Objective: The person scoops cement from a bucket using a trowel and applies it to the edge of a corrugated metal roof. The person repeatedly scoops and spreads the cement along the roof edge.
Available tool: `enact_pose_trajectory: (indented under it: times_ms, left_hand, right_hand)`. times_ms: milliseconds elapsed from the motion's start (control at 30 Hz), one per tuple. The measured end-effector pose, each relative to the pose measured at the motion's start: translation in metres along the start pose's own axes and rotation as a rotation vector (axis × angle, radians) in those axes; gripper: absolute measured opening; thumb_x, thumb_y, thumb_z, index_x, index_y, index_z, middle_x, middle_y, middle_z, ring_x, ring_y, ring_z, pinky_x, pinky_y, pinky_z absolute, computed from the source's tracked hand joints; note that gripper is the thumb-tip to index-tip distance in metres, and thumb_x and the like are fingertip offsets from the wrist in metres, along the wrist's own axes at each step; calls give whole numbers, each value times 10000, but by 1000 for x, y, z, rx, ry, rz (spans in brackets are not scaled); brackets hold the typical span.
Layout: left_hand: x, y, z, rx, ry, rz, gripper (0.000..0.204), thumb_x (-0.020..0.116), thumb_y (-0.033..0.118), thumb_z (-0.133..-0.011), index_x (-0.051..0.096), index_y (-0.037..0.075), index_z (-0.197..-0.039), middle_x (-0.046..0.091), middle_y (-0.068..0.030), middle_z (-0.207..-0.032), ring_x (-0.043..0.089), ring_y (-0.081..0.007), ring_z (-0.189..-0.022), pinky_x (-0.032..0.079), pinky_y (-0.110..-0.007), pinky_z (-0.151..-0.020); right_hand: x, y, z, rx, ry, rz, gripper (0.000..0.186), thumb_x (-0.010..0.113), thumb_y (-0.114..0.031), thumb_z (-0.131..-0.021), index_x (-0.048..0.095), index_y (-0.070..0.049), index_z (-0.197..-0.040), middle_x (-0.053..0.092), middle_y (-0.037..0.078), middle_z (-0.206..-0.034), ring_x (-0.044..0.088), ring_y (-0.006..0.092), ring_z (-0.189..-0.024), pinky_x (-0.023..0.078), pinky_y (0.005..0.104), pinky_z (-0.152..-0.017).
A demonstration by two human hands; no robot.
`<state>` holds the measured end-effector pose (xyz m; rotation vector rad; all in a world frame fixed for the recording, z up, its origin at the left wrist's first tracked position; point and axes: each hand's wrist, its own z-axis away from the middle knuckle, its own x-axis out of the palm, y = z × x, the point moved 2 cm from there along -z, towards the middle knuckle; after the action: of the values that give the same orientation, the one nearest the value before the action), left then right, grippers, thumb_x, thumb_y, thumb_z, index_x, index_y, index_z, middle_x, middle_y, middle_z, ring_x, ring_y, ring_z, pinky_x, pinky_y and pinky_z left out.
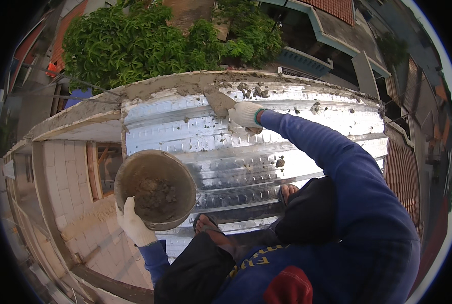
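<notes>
My left hand (133,223), in a white knit glove, grips the near left rim of a round bucket (183,177). Grey wet mortar (156,196) lies in the bottom of the bucket, which is tilted so that its inside shows. My right hand (244,114), gloved too, is closed around the handle of a trowel (218,103). The trowel's mortar-smeared blade points up and left, its tip close to the mortar-covered wall edge (185,83). Beneath lies ribbed shiny metal decking (226,162), spotted with mortar crumbs.
My sandalled feet (208,224) stand on the decking. To the left the decking ends at an open drop beside a pale block wall (66,172) with a wooden window frame (93,171). Beyond the far edge are a leafy tree (130,45) and neighbouring buildings. Tiled roofing (402,172) lies right.
</notes>
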<state>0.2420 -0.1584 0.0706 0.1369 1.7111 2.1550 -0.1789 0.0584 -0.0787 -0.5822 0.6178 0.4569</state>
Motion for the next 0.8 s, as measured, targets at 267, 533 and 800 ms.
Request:
enact_pose_trajectory:
  times_ms: [267,533,800]
  left_hand:
    - [61,39,16,49,-253,-39,577,627,110,-1002,649,-69,-1550,730,-167,-1416,726,-273,-1247,577,-387,-1089]
    - [99,-4,29,65,-299,-17,596,600,0,-985,627,-88,-1573,733,-185,-1448,728,-268,-1272,577,-384,-1117]
    - [109,-21,45,287,-395,-161,639,547,-57,-1009,568,-87,-1648,702,-211,-1549,727,-297,-1361,598,-415,-1141]
  right_hand:
    - [-15,-47,180,-227,120,62,420,601,-407,-1116,778,-43,-1227,813,206,-953,823,432,-930,644,579,-859]
    - [39,-128,105,-457,360,226,254,788,-116,-946,769,15,-1162,827,203,-952,853,390,-939,676,520,-754]
    - [72,-102,112,-474,67,414,340,824,-257,-920,868,-21,-1160,852,191,-993,849,380,-903,664,541,-741]
